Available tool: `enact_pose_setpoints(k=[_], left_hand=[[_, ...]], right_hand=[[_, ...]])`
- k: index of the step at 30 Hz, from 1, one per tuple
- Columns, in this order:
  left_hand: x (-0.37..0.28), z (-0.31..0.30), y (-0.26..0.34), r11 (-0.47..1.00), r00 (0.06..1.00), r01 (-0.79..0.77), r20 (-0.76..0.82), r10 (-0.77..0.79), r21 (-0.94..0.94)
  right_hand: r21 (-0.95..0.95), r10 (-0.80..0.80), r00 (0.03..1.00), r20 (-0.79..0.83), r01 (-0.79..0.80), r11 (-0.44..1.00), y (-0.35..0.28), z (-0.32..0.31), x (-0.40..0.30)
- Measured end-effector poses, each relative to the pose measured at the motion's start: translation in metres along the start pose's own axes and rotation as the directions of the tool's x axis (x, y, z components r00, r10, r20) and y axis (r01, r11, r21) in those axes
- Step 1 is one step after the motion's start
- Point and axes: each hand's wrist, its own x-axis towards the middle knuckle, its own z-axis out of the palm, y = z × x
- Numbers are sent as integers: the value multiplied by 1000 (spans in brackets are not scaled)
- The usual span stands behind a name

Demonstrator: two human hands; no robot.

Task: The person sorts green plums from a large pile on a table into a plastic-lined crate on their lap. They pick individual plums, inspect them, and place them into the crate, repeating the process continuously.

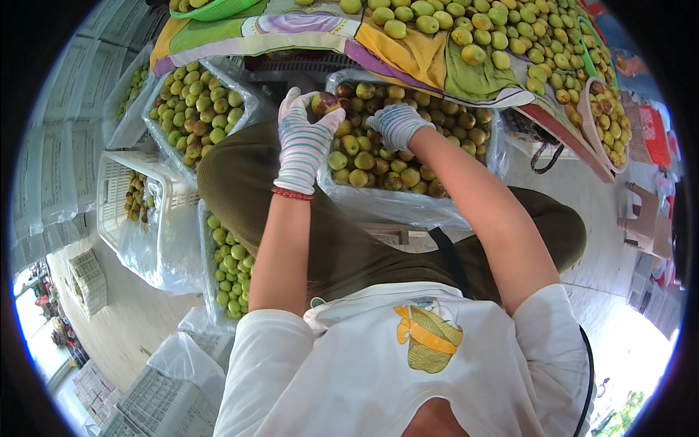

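Observation:
My left hand, in a striped knit glove, holds a reddish-brown and green round fruit between thumb and fingers at the left rim of a plastic-lined crate. My right hand, gloved alike, reaches down among the green-brown fruits in that crate; its fingertips are partly hidden, so whether it grips one does not show. The crate's clear plastic liner hangs over its near edge, in front of my lap. Beyond it, many green and yellowish fruits lie on a table covered with a colourful cloth.
Lined crates of fruit stand to the left, with a white plastic crate and one of green fruits nearer. A pink basket of fruit sits on the table's right end. Brown plastic stools stand at the far right.

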Motion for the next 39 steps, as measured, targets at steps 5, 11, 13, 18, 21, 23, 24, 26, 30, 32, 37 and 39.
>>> enact_pose_setpoints(k=[5,11,13,18,21,23,24,26,30,32,37,39], left_hand=[[-4,0,-9,960,985,167,85,-151,-226],[-11,9,3,420,893,449,371,-257,-789],[-11,5,10,353,888,457,441,-132,-816],[-10,6,11,156,867,477,492,78,-865],[-11,9,17,121,865,480,491,102,-869],[-10,13,17,157,877,452,469,103,-878],[-10,15,17,175,882,439,459,102,-882],[-11,16,16,246,884,442,465,42,-863],[-11,31,23,686,929,230,365,55,-690],[-16,38,30,807,925,118,360,123,-578],[-15,61,24,892,910,-84,331,250,-445],[-15,67,23,894,919,-101,304,252,-437]], right_hand=[[-96,17,999,29,-15,995,-17,-10,11],[-93,26,998,58,-21,995,-19,-10,9],[-43,6,997,73,-3,999,-15,-14,2],[263,30,999,12,-33,964,-1,-20,-11],[831,185,969,-165,36,555,10,-9,-25],[952,182,951,-249,206,225,22,2,-31],[942,120,938,-327,312,126,22,-1,-35],[749,-7,997,-80,56,-661,19,-2,-52],[670,-16,995,-94,51,-740,18,0,-68],[636,11,999,-53,42,-770,20,6,-70],[793,165,974,-155,222,-568,15,19,-77],[590,49,987,-150,130,-797,21,26,-77]])
